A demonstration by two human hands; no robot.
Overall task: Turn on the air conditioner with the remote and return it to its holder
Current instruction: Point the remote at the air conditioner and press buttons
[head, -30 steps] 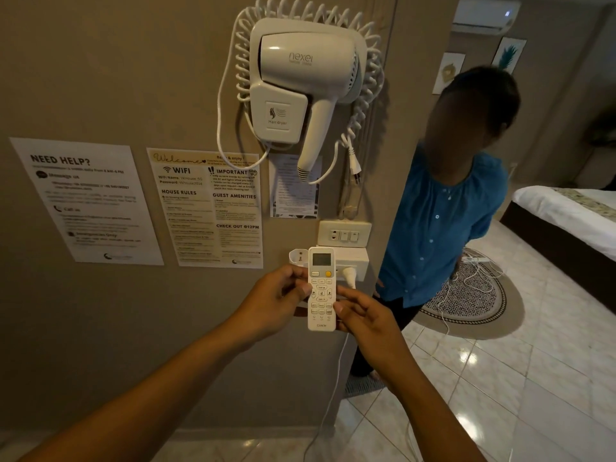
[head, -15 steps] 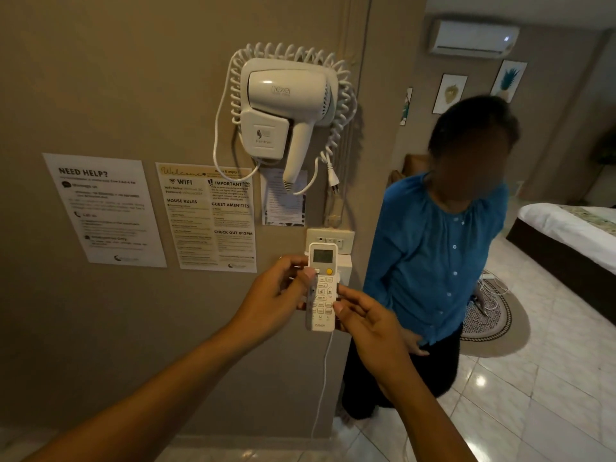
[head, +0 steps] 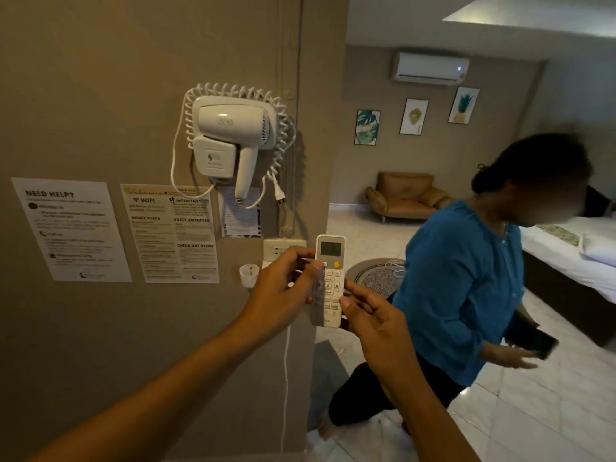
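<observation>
White rectangular plastic remote [head: 330, 278] with grey display and one round yellow button is standing upright in mid-air, screen end up, buttons facing the camera, just in front of the wall corner. Left hand [head: 283, 288] is gripping it from the left side: fingers curled shut around the left edge and back, thumb lying across the upper-left of the keypad. Right hand [head: 370, 315] is sitting at the remote's lower right, fingers loosely bent and partly spread, fingertips [head: 346, 303] at the right edge near the lower buttons; cannot tell whether they are actually touching or gripping it.

Directly behind the remote: white wall outlet plate [head: 283, 249], partly covered by the left hand, and a small white round plug adapter [head: 248, 274] just left of it. Thin white cable [head: 286, 378] is hanging down the wall below the hands.

Above: white wall-mounted hair dryer [head: 233, 141] with coiled cord looped around its base. Left of the outlet: two printed paper notices, "NEED HELP?" sheet [head: 71, 228] and "WIFI / HOUSE RULES" sheet [head: 171, 233], taped flat on the tan wall.

Far room, past the corner: white split air conditioner unit [head: 430, 69] is hanging high on the back wall, small light showing on its right end. Three framed prints [head: 414, 116] below it, tan leather sofa [head: 406, 196] under those.

Another person in a blue long-sleeved shirt [head: 463, 288] is standing right of the remote, holding a dark phone [head: 543, 345]. White bed [head: 573, 258] at far right.
</observation>
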